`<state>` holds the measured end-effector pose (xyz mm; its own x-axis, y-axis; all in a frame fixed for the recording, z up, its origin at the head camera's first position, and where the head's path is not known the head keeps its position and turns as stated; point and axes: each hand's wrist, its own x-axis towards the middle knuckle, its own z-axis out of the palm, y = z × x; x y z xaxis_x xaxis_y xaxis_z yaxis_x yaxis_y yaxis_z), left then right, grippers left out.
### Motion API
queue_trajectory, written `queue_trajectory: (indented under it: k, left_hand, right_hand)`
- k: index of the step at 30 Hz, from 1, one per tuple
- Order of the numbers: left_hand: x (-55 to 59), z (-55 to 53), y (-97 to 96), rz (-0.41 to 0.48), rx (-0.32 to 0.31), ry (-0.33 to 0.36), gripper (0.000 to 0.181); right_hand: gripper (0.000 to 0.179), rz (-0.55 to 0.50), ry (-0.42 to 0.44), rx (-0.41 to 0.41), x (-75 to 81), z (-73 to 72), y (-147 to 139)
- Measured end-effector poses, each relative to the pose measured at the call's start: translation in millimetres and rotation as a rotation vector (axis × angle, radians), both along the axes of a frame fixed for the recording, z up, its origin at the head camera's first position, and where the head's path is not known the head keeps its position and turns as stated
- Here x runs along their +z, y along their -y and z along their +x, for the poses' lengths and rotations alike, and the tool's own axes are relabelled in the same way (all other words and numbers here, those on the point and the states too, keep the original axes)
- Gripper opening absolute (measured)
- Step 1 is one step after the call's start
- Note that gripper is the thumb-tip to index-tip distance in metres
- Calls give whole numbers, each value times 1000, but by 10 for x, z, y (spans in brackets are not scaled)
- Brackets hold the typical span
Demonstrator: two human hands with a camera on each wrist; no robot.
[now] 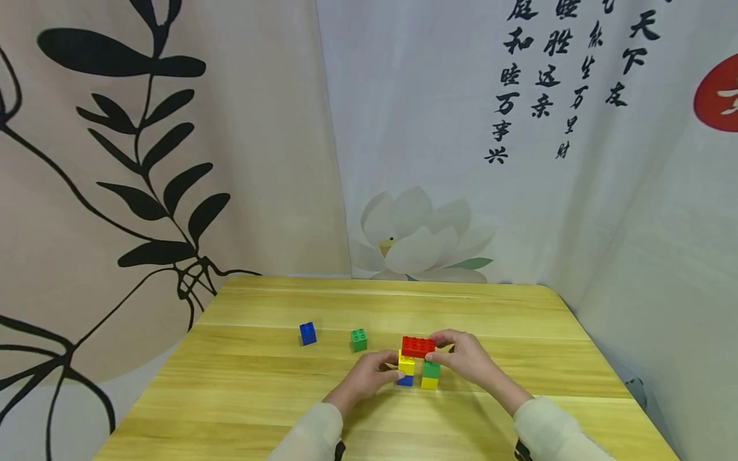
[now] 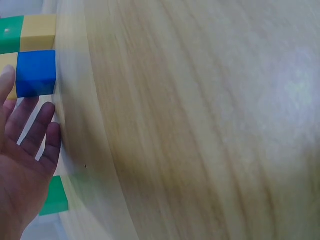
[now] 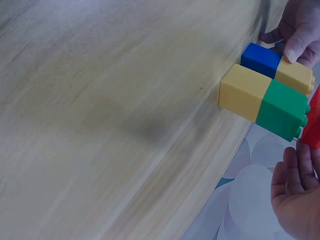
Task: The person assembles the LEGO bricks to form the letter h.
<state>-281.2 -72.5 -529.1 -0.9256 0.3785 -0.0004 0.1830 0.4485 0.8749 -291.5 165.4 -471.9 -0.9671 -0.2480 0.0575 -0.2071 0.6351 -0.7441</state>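
Two short towers of toy building blocks stand side by side on the table. The left one has a yellow block (image 1: 406, 365) over a blue block (image 2: 36, 74); the right one has a green block (image 3: 282, 111) over a yellow block (image 3: 244, 91). My left hand (image 1: 369, 376) pinches the left tower between thumb and fingers, the thumb on its near side. Above both tops, my right hand (image 1: 466, 356) grips the right end of a wider red block (image 1: 418, 346). In the right wrist view, green studs show beside the red block, which is cut off by the frame edge.
Farther back on the wooden table (image 1: 259, 384), left of the towers, lie a loose blue block (image 1: 308, 333) and a loose green block (image 1: 359, 340). A printed curtain (image 1: 277, 160) hangs behind the table's far edge.
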Motion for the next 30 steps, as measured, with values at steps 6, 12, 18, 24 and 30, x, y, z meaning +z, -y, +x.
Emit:
queue_trajectory:
  k: [6, 12, 18, 24, 30]
  left_hand:
    - [-12, -5, -13, -10, 49, 68, 49]
    - [77, 10, 9, -4, 79, 94, 62]
    - [251, 5, 24, 42, 75, 39, 64]
    - [366, 14, -2, 67, 81, 34, 60]
    - [384, 11, -33, 64, 92, 8, 44]
  right_hand:
    - [35, -13, -4, 16, 6, 9, -5]
    - [35, -16, -10, 36, 2, 4, -12]
    - [38, 3, -27, 63, 9, 9, -22]
    - [37, 7, -26, 71, 14, 7, -6]
    - [34, 12, -21, 66, -10, 9, -2]
